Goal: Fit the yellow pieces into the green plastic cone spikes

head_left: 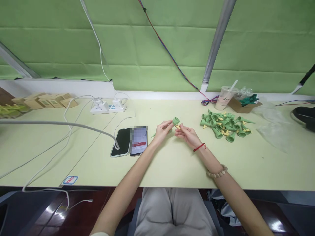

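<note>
Over the pale-green flat table (172,170), a flared green plastic cone (176,121) is pinched by the nearly closed left hand (162,131), a small yellow plastic piece (178,127) by the right hand's (188,135) fingertips; both seem light, stiff, best edge-gripped.

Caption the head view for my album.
Over a pale yellow-green table, the left hand holds a green plastic cone; the right hand, a small yellow plastic piece.

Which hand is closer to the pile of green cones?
Right. The right hand is a short way left of the cone pile; the left hand is farther left, beyond the right hand.
</note>
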The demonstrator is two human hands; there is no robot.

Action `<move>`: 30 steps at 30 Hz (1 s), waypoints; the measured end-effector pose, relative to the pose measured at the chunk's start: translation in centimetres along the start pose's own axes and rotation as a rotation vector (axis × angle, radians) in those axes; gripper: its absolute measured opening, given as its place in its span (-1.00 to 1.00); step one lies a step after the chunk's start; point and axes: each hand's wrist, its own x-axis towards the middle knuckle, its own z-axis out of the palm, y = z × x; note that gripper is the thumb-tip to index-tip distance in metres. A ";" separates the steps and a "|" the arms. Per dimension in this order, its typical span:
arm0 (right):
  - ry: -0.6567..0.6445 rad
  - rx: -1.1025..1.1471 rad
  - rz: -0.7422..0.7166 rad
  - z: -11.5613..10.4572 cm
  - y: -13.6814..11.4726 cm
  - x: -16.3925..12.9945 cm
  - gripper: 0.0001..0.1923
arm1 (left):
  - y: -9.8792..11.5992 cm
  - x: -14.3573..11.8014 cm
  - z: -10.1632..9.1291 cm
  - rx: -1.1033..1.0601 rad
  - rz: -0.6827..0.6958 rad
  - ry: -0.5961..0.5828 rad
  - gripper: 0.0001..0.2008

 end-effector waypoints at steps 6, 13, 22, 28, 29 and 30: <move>0.027 -0.160 -0.145 0.0 0.0 -0.4 -0.70 | 0.5 -0.2 -0.1 0.075 0.076 0.009 -0.73; 0.131 -0.408 -0.343 0.3 0.4 -0.6 -0.74 | -0.2 -0.4 0.4 0.181 0.058 0.060 -0.75; -0.150 0.034 0.224 0.2 -0.9 -0.6 -0.84 | 0.3 -0.4 0.3 0.097 0.142 -0.049 -0.76; 0.209 -0.445 -0.324 0.1 0.4 -0.3 -0.85 | 0.4 -0.5 0.5 0.280 0.168 -0.055 -0.78; 0.216 -0.485 -0.374 0.1 0.5 -0.3 -0.85 | 0.3 -0.6 0.5 0.310 0.176 -0.057 -0.78; 0.203 -0.485 -0.361 0.0 0.5 -0.2 -0.84 | 0.3 -0.6 0.6 0.331 0.185 -0.059 -0.78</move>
